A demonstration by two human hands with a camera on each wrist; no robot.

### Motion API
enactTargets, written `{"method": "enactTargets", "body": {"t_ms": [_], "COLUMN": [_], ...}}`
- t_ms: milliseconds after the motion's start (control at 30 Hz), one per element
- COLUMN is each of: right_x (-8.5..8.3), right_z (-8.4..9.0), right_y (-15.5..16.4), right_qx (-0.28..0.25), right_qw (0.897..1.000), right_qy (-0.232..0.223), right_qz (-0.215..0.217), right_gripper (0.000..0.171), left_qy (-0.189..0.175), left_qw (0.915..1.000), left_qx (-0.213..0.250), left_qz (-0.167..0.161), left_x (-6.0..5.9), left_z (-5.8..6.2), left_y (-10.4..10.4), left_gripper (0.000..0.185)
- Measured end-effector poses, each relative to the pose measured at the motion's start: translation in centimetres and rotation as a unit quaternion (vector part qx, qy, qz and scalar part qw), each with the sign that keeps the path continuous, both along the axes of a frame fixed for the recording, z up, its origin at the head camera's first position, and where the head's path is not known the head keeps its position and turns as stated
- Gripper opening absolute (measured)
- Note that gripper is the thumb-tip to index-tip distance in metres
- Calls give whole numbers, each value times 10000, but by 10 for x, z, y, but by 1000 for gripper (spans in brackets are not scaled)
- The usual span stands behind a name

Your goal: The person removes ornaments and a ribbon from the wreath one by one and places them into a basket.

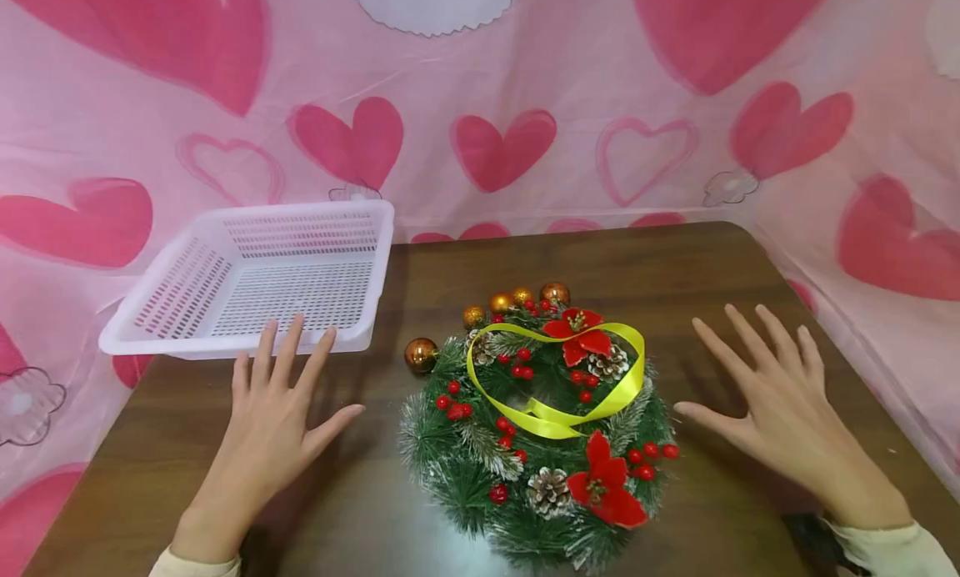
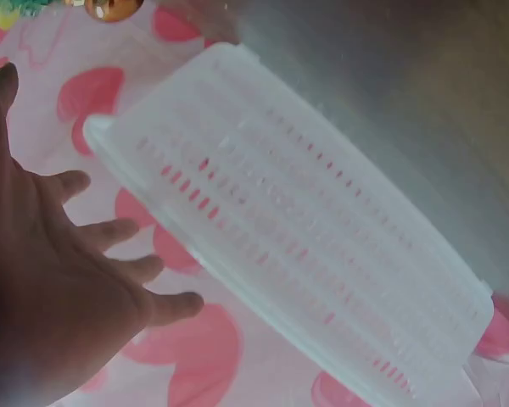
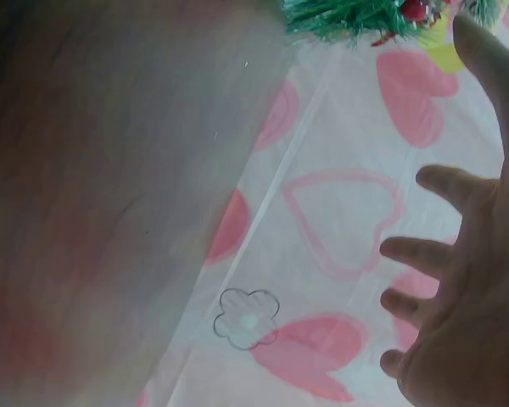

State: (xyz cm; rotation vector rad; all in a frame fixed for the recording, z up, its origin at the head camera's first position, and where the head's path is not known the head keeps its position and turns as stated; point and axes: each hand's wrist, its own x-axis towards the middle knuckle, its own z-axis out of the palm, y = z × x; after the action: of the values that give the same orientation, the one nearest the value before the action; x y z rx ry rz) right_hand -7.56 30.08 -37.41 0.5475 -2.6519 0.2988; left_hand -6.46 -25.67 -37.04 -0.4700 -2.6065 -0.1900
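Observation:
A green wreath [image 1: 465, 485] with red berries, pinecones and red flowers lies on the table between my two hands. Across its top runs a loop of yellow ribbon [image 1: 630, 385]. My left hand [image 1: 273, 427], fingers spread and holding nothing, is left of the wreath and just in front of the white basket [image 1: 360, 339]. In the left wrist view the same basket [image 2: 297, 229] stands beyond my spread fingers. To the right of the wreath my right hand [image 1: 780, 427] also has its fingers spread, with nothing in it. Wreath greenery [image 3: 348, 19] shows at the top of the right wrist view.
Several gold and copper baubles sit along the wreath's far side, among them a copper ball [image 1: 422, 355] at its left. The brown wooden table [image 1: 600, 260] ends at a pink curtain [image 1: 570, 77] printed with hearts. A dark object [image 1: 813, 539] lies beside my right wrist.

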Motion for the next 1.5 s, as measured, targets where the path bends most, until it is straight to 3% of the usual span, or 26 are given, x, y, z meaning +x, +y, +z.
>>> {"method": "enactTargets", "body": {"t_ms": [267,533,700,833,1000,1233,1500], "right_x": [-11,-12,-4,9,19,21,22], "right_z": [7,14,16,15,14,8,5], "right_y": [-8,-8,-17,-28,-37,-46,-50], "right_qx": [198,156,-715,-1505,-1605,-1476,-1493], "right_qw": [9992,9993,9946,9732,9514,9398,9389], "right_qy": [320,283,-522,-1614,-2548,-2967,-2967], "right_qz": [142,208,549,646,645,834,899], "right_gripper": [100,100,100,104,100,110,105], "left_qy": [181,72,-230,-544,-896,-1098,-1455], "left_qw": [9996,9983,9946,9894,9849,9805,9767], "left_qx": [-202,-361,-230,-132,-185,-164,-114], "left_qz": [-8,-459,-983,-1342,-1467,-1624,-1573], "left_x": [-1,-8,-8,-3,3,7,9], "left_z": [4,10,16,16,15,9,-1], "left_y": [3,23,40,53,63,72,76], "left_gripper": [94,93,91,89,91,88,80]}}
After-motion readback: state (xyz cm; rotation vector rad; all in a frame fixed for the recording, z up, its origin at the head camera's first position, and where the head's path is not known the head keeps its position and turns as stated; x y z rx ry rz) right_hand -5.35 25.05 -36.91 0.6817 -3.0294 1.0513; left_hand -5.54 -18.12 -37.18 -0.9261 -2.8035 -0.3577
